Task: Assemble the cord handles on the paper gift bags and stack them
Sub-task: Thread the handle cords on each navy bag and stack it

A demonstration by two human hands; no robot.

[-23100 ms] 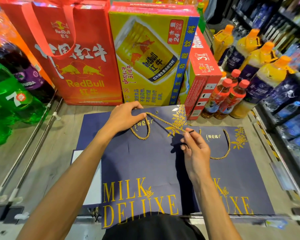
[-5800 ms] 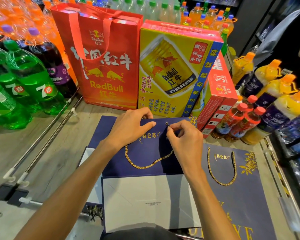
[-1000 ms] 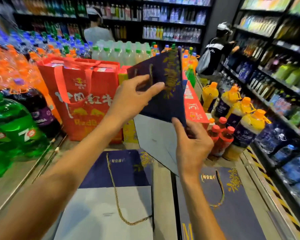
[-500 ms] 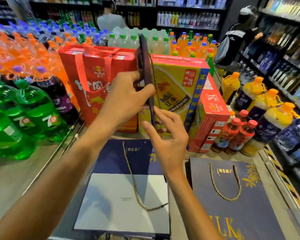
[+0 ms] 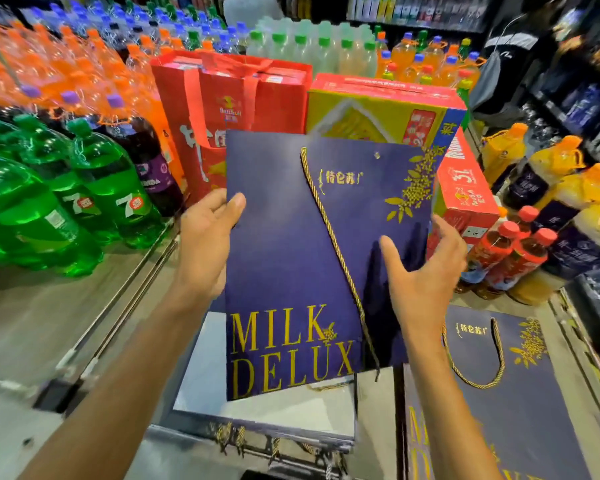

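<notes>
I hold a flat navy paper gift bag (image 5: 284, 244) with gold "MILK DELUXE" lettering up in front of me, printed face toward me. My left hand (image 5: 207, 244) grips its left edge. My right hand (image 5: 421, 271) holds the right edge, fingers spread over the front. A gold cord (image 5: 333, 237) is fixed at one top hole and hangs loose diagonally down the face; the other top hole (image 5: 377, 155) is bare. Below lies a stack of flat bags (image 5: 267, 415), white underside up. Another navy bag (image 5: 520, 403) with a looped gold handle lies at the lower right.
The bags lie on a wooden display surface (image 5: 25, 317). A red RedBull gift bag (image 5: 229, 109) and yellow RedBull carton (image 5: 378, 109) stand behind. Green 7up bottles (image 5: 49, 195) crowd the left, orange-capped juice bottles (image 5: 551, 202) and red-capped bottles (image 5: 510, 251) the right. A person (image 5: 510, 57) stands at the far right.
The lifted bag has turned from edge-on to face-on toward me. My left hand has slid to its left edge and my right hand to its right edge.
</notes>
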